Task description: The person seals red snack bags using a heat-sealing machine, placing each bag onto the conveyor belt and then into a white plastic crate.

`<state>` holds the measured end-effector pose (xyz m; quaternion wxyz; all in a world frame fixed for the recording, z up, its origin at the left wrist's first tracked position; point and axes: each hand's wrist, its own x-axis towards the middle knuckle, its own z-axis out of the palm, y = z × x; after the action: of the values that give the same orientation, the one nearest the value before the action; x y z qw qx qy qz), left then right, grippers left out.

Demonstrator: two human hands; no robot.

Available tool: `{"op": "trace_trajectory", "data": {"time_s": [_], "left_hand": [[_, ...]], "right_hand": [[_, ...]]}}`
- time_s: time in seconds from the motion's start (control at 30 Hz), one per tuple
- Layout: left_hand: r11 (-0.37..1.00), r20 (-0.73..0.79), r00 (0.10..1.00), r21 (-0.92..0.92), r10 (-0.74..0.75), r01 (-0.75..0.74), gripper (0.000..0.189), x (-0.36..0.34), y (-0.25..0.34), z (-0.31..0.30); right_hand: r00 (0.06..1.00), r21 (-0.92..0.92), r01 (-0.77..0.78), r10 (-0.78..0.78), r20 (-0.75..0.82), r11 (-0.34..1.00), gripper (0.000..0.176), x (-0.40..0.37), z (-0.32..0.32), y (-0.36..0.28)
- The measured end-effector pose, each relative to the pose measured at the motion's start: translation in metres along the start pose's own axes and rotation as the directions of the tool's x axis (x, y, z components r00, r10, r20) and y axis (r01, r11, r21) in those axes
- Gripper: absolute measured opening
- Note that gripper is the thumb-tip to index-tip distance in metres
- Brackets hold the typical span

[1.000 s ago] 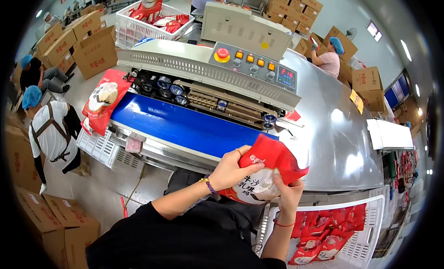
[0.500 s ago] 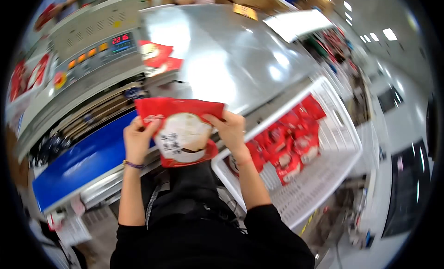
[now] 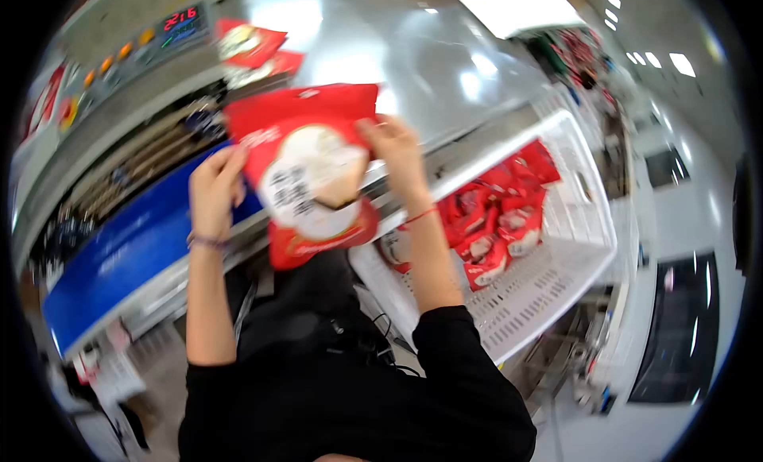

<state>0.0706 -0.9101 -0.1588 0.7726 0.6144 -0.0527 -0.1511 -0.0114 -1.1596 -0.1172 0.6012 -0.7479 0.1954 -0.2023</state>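
A red-and-white plastic pouch (image 3: pixel 308 176) was extended farther outward, not yet set down, pinched by right fingers (image 3: pixel 372 133); hold by left fingers (image 3: pixel 229 170) was unclear.

Pale wall (image 3: pixel 699 196), dark glossy panel (image 3: pixel 675 331), bright white ceiling lights (image 3: pixel 682 65), greyish floor (image 3: pixel 164 386)

The large red plastic pouch (image 3: pixel 259 144) bears a rounded white panel (image 3: pixel 334 160) with black lettering (image 3: pixel 291 188); the flat conveyor belt (image 3: pixel 135 235) is solid blue, the smooth metal counter (image 3: pixel 429 53) silver, the slotted plastic crate (image 3: pixel 528 299) white, its plastic packets (image 3: pixel 477 247) red and white.
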Motion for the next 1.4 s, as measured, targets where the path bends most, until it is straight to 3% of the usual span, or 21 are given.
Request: {"op": "trace_trajectory", "data": {"time_s": [0.03, 0.1, 0.17, 0.27, 0.53, 0.63, 0.8, 0.83, 0.87, 0.93, 0.97, 1.0, 1.03, 1.1, 1.17, 1.2, 1.23, 1.27, 1.3, 1.37, 1.4], "left_hand": [[0.985, 0.038, 0.994, -0.131, -0.104, 0.108, 0.019, 0.002, 0.003, 0.006], [0.966, 0.058, 0.987, -0.204, -0.149, 0.158, 0.014, 0.011, -0.002, 0.012], [0.945, 0.048, 0.984, -0.275, -0.17, 0.176, 0.014, 0.022, -0.007, 0.019], [0.955, 0.021, 0.986, -0.245, -0.167, 0.167, 0.018, 0.031, -0.003, 0.022], [0.959, -0.065, 0.986, -0.249, -0.153, 0.132, 0.019, 0.029, 0.0, 0.005], [0.961, -0.163, 0.978, -0.265, -0.128, 0.082, 0.02, 0.038, -0.003, -0.031], [0.991, -0.273, 0.962, -0.133, -0.026, -0.011, 0.031, 0.019, 0.006, -0.07], [0.996, -0.294, 0.952, -0.033, -0.085, 0.079, 0.034, 0.013, 0.01, -0.076], [0.994, -0.326, 0.944, 0.069, -0.058, 0.085, 0.036, 0.003, 0.015, -0.083], [0.901, -0.323, 0.936, 0.433, 0.138, 0.016, 0.034, -0.017, 0.017, -0.101], [0.813, -0.241, 0.883, 0.537, 0.402, -0.224, 0.03, -0.014, -0.003, -0.125], [0.658, -0.285, 0.784, 0.726, 0.552, -0.2, 0.023, -0.037, 0.018, -0.112], [0.665, -0.296, 0.702, 0.669, 0.648, -0.332, 0.02, -0.059, 0.032, -0.094], [0.637, -0.278, 0.639, 0.632, 0.717, -0.441, 0.016, -0.093, 0.052, -0.062], [0.662, -0.128, 0.736, 0.557, 0.665, -0.501, 0.015, -0.12, 0.058, -0.039], [0.771, -0.109, 0.837, 0.466, 0.537, -0.434, 0.016, -0.132, 0.065, -0.022], [0.723, -0.001, 0.82, 0.472, 0.572, -0.504, 0.017, -0.133, 0.064, -0.011], [0.702, 0.083, 0.82, 0.473, 0.566, -0.532, 0.016, -0.132, 0.06, -0.002], [0.678, 0.167, 0.811, 0.47, 0.56, -0.565, 0.016, -0.129, 0.057, 0.008], [0.711, 0.264, 0.826, 0.421, 0.498, -0.563, 0.016, -0.126, 0.052, 0.028], [0.728, 0.301, 0.829, 0.398, 0.472, -0.559, 0.016, -0.126, 0.048, 0.035]], "right_hand": [[0.995, -0.175, 0.1, -0.097, 0.028, 0.979, 0.042, 0.007, -0.007, 0.002], [0.993, -0.114, 0.117, -0.118, -0.001, 0.987, 0.033, 0.024, -0.014, 0.019], [0.995, 0.003, 0.095, -0.095, -0.03, 0.995, 0.014, 0.037, -0.014, 0.024], [0.999, 0.094, 0.023, -0.026, 0.025, 0.995, 0.013, 0.045, -0.009, 0.015], [0.988, 0.012, 0.01, -0.012, 0.151, 1.0, 0.018, 0.062, 0.009, -0.002], [0.981, -0.022, -0.03, 0.034, 0.189, 0.999, 0.017, 0.062, 0.054, -0.009], [0.966, -0.035, -0.035, 0.042, 0.254, 0.999, 0.019, 0.063, 0.097, -0.004], [0.964, 0.009, -0.039, 0.035, 0.265, 0.999, 0.022, 0.061, 0.102, -0.001], [0.962, -0.007, -0.055, 0.055, 0.268, 0.998, 0.03, 0.057, 0.107, -0.002], [0.978, 0.094, -0.049, 0.029, 0.208, 0.994, 0.033, 0.045, 0.113, 0.02], [0.972, 0.116, 0.098, -0.12, 0.204, 0.988, 0.031, 0.043, 0.111, 0.038], [0.975, 0.203, 0.082, -0.121, 0.187, 0.976, 0.025, 0.022, 0.107, 0.032], [0.974, 0.293, 0.072, -0.131, 0.186, 0.953, 0.019, -0.003, 0.095, 0.022], [0.98, -0.069, 0.191, -0.187, 0.066, 0.979, 0.015, -0.042, 0.048, 0.023], [0.952, -0.326, 0.158, -0.231, -0.199, 0.932, 0.018, -0.067, -0.017, 0.062], [0.884, -0.52, 0.123, -0.332, -0.33, 0.845, 0.018, -0.085, -0.043, 0.056], [0.85, -0.633, 0.011, -0.341, -0.402, 0.774, 0.02, -0.097, -0.085, 0.078], [0.769, -0.703, 0.004, -0.452, -0.453, 0.711, 0.018, -0.11, -0.109, 0.086], [0.758, -0.787, -0.089, -0.471, -0.452, 0.611, 0.017, -0.125, -0.149, 0.115], [0.883, -0.898, -0.323, -0.246, -0.399, 0.299, 0.026, -0.158, -0.213, 0.159], [0.924, -0.931, -0.324, -0.158, -0.35, 0.168, 0.031, -0.177, -0.233, 0.181]]}}
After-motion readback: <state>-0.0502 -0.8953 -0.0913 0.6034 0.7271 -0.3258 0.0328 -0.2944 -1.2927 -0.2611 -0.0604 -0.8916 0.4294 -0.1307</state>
